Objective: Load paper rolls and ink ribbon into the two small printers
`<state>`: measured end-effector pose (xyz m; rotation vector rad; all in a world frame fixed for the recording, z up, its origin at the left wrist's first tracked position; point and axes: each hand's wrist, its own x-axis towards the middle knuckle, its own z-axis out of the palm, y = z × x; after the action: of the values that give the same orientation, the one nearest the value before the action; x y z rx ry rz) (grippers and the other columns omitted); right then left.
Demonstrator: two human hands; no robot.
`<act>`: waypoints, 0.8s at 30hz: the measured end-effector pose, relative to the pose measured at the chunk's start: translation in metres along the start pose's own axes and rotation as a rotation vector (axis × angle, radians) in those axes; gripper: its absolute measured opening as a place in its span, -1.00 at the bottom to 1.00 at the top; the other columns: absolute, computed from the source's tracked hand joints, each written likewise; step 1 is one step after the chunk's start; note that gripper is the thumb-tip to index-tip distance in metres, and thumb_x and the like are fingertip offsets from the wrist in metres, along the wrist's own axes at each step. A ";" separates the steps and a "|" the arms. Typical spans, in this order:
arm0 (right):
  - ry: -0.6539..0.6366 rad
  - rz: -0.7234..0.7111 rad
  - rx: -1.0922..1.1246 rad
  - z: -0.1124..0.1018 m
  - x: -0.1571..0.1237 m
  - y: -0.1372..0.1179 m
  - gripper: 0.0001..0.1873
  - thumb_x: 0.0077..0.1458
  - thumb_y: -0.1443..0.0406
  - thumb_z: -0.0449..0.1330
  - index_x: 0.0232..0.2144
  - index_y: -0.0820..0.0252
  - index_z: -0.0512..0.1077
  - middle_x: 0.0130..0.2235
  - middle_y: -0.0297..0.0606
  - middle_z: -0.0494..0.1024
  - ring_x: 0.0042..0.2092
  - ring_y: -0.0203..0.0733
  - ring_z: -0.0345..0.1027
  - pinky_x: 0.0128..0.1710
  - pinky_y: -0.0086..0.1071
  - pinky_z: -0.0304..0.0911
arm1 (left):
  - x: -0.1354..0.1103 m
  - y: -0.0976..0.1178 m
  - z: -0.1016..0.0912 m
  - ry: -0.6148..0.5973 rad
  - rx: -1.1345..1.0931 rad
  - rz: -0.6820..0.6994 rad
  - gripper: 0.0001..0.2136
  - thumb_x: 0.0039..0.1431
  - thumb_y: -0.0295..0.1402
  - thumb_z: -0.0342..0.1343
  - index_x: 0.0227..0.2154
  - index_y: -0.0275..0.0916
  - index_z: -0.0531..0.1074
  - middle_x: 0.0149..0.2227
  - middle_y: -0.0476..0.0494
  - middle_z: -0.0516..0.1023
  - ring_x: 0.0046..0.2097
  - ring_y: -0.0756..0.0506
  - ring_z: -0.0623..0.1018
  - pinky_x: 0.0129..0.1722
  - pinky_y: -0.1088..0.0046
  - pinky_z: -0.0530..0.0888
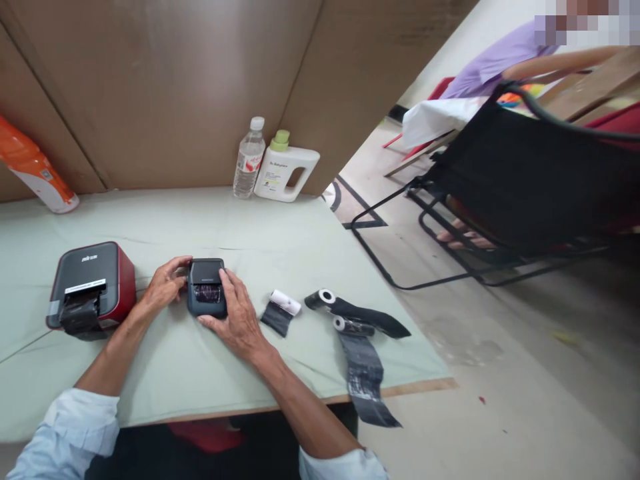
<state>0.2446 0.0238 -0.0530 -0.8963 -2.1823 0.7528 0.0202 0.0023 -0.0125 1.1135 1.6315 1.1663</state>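
A small dark label printer (206,285) lies on the pale green table cover (210,220), with a roll showing in its open middle. My left hand (165,285) grips its left side, fingers curled around the edge. On the printer's right side rests my right hand (235,317), fingers bent against the casing. A small roll (283,308) of black and white tape lies just right of my right hand. Further right are two rolls of black tape (350,317), partly unwound, one strip hanging over the table's front edge.
A larger red and black printer (93,283) stands at the left. A water bottle (249,159) and a white detergent jug (285,167) stand by the cardboard wall. An orange bottle (35,170) leans at far left. A black folding chair (515,193) and another person sit at the right.
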 end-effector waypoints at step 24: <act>0.096 -0.134 0.010 -0.014 0.017 -0.001 -0.61 0.26 0.19 0.31 0.12 0.05 0.56 0.29 -0.04 0.39 0.27 0.11 0.32 0.29 0.08 0.33 | -0.005 0.002 -0.011 -0.175 0.247 0.430 -0.43 0.29 -0.05 0.17 0.28 -0.17 0.43 0.36 -0.32 0.38 0.40 -0.33 0.34 0.27 0.14 0.48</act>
<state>0.2453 0.0395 -0.0376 -0.7575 -2.1286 0.6424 0.0112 -0.0046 -0.0077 1.7389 1.4673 1.1088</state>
